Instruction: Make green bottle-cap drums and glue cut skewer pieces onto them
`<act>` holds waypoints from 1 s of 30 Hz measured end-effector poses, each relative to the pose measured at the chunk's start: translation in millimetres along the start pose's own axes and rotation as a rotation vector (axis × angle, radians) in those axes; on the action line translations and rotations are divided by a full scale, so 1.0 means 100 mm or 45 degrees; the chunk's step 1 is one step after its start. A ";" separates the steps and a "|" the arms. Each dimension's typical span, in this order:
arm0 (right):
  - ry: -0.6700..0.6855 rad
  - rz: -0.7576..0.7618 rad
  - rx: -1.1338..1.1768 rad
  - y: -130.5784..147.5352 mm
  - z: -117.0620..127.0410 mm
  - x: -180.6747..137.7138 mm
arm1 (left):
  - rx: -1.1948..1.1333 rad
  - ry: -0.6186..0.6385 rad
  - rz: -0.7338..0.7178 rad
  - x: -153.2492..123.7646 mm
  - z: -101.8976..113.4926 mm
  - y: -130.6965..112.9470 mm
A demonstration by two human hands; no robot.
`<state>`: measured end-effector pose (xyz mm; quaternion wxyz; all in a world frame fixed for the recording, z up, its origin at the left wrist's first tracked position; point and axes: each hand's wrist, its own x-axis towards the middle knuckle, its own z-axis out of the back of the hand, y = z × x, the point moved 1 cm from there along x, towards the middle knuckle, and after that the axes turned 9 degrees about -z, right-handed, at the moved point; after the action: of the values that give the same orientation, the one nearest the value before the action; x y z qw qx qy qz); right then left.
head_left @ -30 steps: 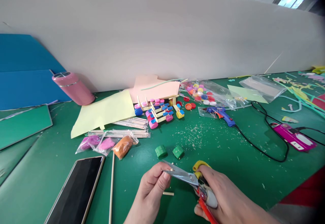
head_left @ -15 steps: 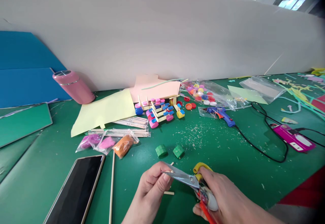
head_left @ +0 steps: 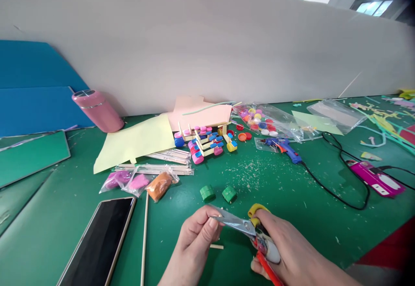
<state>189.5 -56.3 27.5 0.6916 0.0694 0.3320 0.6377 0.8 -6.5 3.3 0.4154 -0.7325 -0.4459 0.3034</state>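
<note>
lower right: I've got my right hand [head_left: 287, 240] clamped on scissors [head_left: 239, 224] | lower middle: left hand [head_left: 198, 236] pinching a stick bit [head_left: 220, 215]

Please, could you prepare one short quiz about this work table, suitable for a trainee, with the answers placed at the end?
1. Which tool does the right grip hold?
2. True or false: in the picture, the phone lies to the left of the long stick.
3. What colour are the two short round pieces just beyond the left grip? A: orange. B: green. C: white.

Key:
1. The scissors, with yellow and red on the handles.
2. True.
3. B, green.
</note>
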 end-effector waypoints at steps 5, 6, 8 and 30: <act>0.001 0.016 0.015 -0.02 0.02 -0.03 | 0.064 0.007 0.010 -0.01 0.00 0.00; 0.016 0.011 0.029 -0.02 0.03 -0.03 | 0.075 0.011 0.009 -0.01 0.00 0.00; 0.047 -0.004 0.051 -0.01 0.03 -0.04 | 0.089 0.016 0.008 0.00 0.00 0.01; 0.056 -0.030 0.068 -0.03 0.00 -0.05 | 0.143 0.013 -0.010 -0.01 0.02 0.01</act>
<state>191.7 -61.2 27.6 0.6896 0.0697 0.3649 0.6217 -1.3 -7.1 1.6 0.4592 -0.7078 -0.4290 0.3226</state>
